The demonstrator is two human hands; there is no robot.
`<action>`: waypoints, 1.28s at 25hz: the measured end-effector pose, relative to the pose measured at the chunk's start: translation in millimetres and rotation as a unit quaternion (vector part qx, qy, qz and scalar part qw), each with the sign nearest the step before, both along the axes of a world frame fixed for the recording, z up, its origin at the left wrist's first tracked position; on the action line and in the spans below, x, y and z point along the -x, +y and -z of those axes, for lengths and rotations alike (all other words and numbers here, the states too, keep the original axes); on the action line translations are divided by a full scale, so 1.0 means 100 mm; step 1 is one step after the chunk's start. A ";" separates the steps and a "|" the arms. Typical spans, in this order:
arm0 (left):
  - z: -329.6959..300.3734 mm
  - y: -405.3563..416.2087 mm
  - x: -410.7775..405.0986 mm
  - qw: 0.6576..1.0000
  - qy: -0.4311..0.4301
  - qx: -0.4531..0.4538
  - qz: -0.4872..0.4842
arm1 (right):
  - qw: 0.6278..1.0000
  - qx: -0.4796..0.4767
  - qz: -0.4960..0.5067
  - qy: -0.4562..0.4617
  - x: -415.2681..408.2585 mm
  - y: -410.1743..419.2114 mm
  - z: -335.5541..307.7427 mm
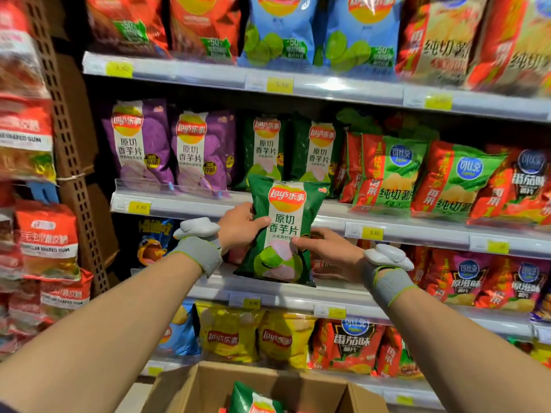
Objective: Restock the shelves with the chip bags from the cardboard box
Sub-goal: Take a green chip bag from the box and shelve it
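I hold a green chip bag (284, 231) upright in front of the shelves, between both hands. My left hand (240, 226) grips its left edge, thumb across the front. My right hand (326, 251) grips its lower right side. The bag hangs just below and in front of two matching green bags (268, 147) standing on the second shelf (179, 204). At the bottom, the open cardboard box (190, 389) holds another green bag (253, 400), partly cut off by the frame edge.
Purple bags (143, 144) stand left of the green ones, red-and-green bags (396, 174) to the right. Blue and red bags fill the top shelf (298, 84); yellow bags (256, 338) sit low. A perforated upright (74, 174) and another snack rack (26, 144) are on the left.
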State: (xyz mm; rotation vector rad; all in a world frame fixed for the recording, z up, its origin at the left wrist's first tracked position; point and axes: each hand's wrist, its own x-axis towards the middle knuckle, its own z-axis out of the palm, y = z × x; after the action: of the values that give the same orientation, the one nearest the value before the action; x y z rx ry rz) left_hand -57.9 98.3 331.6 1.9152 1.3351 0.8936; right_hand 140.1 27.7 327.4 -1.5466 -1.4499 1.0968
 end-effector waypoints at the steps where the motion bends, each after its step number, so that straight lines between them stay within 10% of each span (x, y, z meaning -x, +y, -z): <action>1: -0.06 0.00 -0.01 1.000 0.000 -0.010 -0.006 | 1.000 0.003 0.007 0.010 0.01 0.01 -0.05; 22: -0.80 0.61 0.16 0.990 -0.131 0.024 0.039 | 0.987 -0.150 0.055 -0.018 0.16 0.79 -0.89; 32: -0.82 0.93 0.18 0.992 -0.064 -0.099 -0.043 | 0.979 -0.177 0.065 -0.072 0.20 1.13 -1.00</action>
State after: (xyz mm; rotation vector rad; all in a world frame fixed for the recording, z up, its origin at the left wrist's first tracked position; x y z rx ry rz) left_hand -76.1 190.8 413.7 1.9225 1.3019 1.2109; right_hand 119.9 140.6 427.1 -1.4611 -1.5215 0.6195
